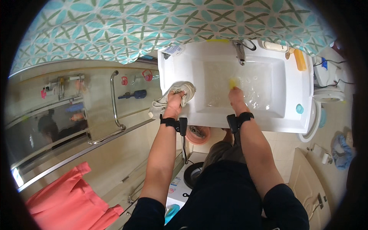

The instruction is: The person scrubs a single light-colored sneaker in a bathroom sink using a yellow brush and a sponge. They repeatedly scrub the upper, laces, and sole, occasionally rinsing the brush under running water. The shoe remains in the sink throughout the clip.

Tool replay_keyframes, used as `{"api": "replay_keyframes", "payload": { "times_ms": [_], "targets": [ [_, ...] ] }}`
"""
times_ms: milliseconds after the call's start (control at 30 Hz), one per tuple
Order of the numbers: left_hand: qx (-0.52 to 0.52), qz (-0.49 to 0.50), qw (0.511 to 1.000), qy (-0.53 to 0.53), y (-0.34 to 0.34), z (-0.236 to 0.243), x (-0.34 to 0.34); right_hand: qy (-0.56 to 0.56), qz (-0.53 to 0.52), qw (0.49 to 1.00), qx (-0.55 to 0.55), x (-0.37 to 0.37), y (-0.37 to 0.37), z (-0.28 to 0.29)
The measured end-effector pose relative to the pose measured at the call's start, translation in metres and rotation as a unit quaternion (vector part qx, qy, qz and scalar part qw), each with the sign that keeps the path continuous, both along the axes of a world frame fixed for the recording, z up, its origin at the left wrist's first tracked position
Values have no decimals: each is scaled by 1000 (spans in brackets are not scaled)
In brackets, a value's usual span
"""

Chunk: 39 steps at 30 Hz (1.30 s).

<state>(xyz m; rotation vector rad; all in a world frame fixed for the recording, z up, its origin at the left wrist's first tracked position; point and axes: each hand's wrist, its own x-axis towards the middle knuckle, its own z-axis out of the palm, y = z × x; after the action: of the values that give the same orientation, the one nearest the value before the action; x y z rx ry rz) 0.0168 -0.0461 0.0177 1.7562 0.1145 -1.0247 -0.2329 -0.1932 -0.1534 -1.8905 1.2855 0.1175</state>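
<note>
My left hand (175, 100) grips a pale, off-white shoe (184, 89) over the left rim of the white sink (182, 65). Near the middle of the basin, my right hand (236, 97) is closed on a small yellow object (232, 82), whose far end is in shallow water; its exact kind is hard to make out. Both wrists wear black straps with small devices. The chrome tap (240, 51) stands at the back of the basin, beyond my right hand.
A yellow bottle (300, 59) and teal item (299, 108) sit on the right rim. A patterned curtain (172, 21) hangs behind. A pink basin (203, 138) is below the sink, a railed bathtub with pink cloth (76, 191) at left, a toilet (327, 94) at right.
</note>
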Motion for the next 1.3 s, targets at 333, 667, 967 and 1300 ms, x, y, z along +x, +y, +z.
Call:
{"api": "replay_keyframes", "payload": {
  "times_ms": [333, 667, 967, 1300],
  "targets": [
    [22, 15, 1000, 1, 1, -9, 3, -233, -61, 966, 97, 84, 69, 159],
    [81, 13, 996, -40, -2, -20, 8, -192, 0, 974, 123, 78, 64, 158],
    [55, -7, 998, -22, -8, -12, 6, -215, -14, 971, 106, 94, 56, 145],
    [41, -8, 999, -31, -3, -27, 14, -158, 24, 984, 81, 101, 55, 157]
  ]
}}
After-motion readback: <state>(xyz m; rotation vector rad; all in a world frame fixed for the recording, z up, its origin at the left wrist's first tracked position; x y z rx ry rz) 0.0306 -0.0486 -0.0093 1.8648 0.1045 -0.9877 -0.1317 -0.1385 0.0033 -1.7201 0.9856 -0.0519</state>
